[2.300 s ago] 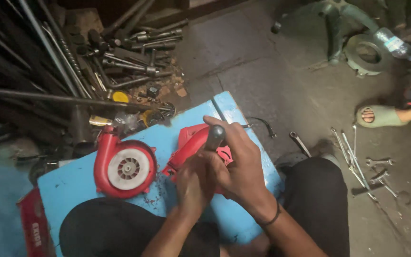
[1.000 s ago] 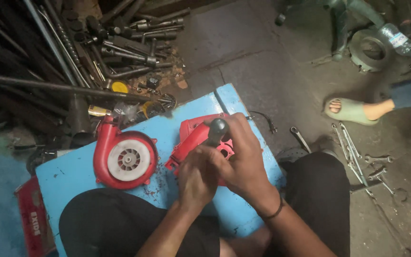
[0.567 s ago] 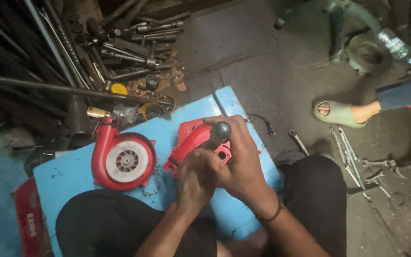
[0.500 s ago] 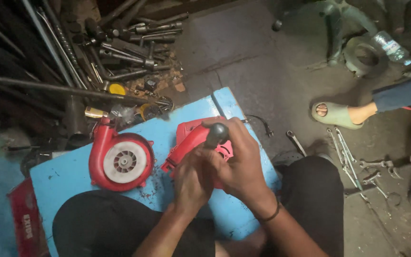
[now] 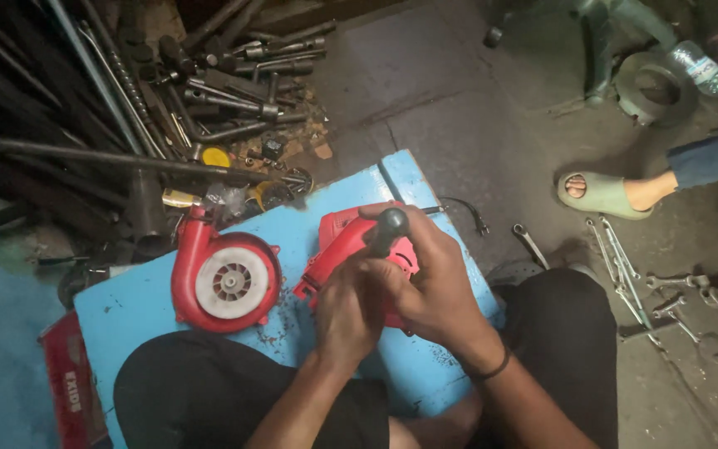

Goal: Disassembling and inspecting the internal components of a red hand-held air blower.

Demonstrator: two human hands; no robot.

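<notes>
- blue bench carries both red parts.
- red fan housing lies left, apart from the hands.
- red casing sits mid-bench under both hands.
- right hand has fingers curled around a black screwdriver handle.
- left hand fingers press the casing.

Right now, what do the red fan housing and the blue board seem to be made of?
Fan housing: probably moulded plastic, smooth and slightly glossy, with a white ribbed fan inside. Blue board: looks like painted wood or metal; the paint is chipped and scuffed, so I cannot tell which.
</notes>
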